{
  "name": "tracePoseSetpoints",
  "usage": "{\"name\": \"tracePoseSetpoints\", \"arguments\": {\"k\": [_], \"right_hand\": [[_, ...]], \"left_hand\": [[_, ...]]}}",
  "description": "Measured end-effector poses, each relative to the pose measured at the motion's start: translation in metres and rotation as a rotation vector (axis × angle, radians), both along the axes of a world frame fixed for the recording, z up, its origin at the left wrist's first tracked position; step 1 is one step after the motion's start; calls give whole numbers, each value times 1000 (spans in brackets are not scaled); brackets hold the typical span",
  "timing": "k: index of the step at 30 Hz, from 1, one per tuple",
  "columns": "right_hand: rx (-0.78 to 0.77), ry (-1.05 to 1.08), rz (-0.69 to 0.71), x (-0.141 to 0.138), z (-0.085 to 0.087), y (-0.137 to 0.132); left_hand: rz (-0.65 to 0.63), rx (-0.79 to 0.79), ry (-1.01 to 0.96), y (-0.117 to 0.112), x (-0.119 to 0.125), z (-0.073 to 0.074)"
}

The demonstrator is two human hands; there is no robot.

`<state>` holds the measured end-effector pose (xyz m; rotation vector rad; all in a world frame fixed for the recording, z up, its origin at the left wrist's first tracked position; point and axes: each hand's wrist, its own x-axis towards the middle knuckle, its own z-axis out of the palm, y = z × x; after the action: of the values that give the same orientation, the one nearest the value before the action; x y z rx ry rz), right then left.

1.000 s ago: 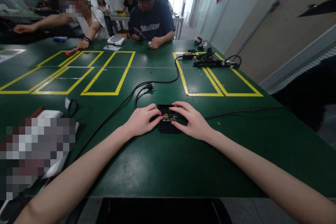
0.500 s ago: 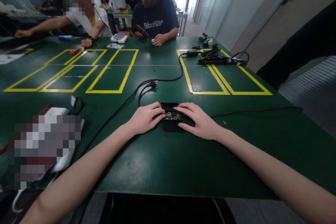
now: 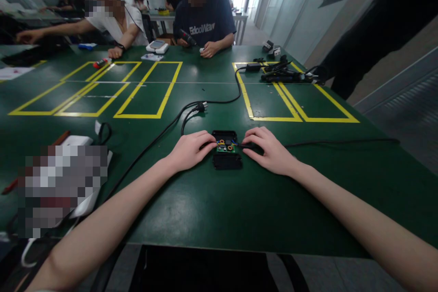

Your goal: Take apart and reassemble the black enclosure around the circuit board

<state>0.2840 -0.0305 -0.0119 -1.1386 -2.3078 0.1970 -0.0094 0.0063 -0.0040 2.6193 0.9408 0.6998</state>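
A green circuit board point(image 3: 226, 147) with copper coils and thin blue and yellow wires sits between two black case halves. The upper half point(image 3: 224, 133) lies behind it, and the lower half point(image 3: 227, 162) lies flat in front. My left hand point(image 3: 191, 149) is closed in a pinch at the board's left edge; what it grips is hidden. A cable with a black plug point(image 3: 200, 107) runs down behind that hand. To the right of the board, my right hand point(image 3: 272, 151) is closed on a black cable point(image 3: 251, 147), whose wires lead to the board.
Yellow tape boxes point(image 3: 138, 115) mark the green table point(image 3: 191, 210). Bundled black cables point(image 3: 282, 73) lie at the back right. A white device point(image 3: 82, 210), partly blurred, stands at the left. Two people work across the table; another person point(image 3: 383, 32) stands at the right holding a flat panel.
My right hand has moved right, off the case halves, and is now closed on the cable; more of the board shows. My left hand stays at the left edge.
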Motion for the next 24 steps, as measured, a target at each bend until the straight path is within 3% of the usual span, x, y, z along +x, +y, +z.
{"name": "tracePoseSetpoints", "arguments": {"k": [4,7,11,14,18,24], "right_hand": [[-44,43,15,3,2,1],[-68,68,73,3,4,-6],[-69,56,195,0,8,-14],[-94,35,207,0,10,-15],[-116,-4,164,2,9,-12],[-125,-41,87,3,6,-9]], "left_hand": [[-6,-65,-131,-2,0,5],[-24,-198,-242,-5,-3,12],[-122,-482,-235,-9,-9,18],[-139,-546,-217,-9,-9,17],[-137,-491,-210,-9,-7,12],[-66,-208,-142,-9,-7,7]]}}
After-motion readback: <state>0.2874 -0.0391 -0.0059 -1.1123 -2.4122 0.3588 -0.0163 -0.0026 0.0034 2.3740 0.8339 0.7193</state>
